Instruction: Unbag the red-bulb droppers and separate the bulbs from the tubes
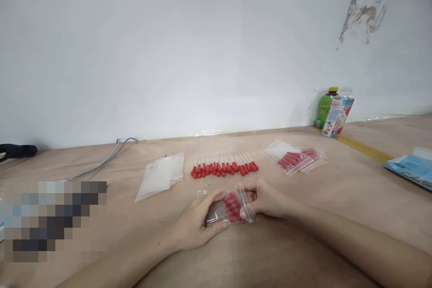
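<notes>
Close in front of me is a clear zip bag (216, 216) with several red-bulbed droppers (232, 207) inside. My left hand (194, 227) grips the bag's left part, thumb along its near edge and fingers at the far edge. At the bag's right end, my right hand (265, 200) pinches the plastic by the opening; whether that end is sealed cannot be made out. Beyond the hands lies a row of loose droppers (222, 168), red bulbs toward me and clear tubes pointing away.
Flat zip bags (162, 175) are piled left of the row. Filled dropper bags (293, 157) overlap to its right. A green bottle (324, 110) and a printed carton-like container (337, 117) stand by the wall. A blue packet (411, 168) lies far right, a grey cable (108, 157) at left.
</notes>
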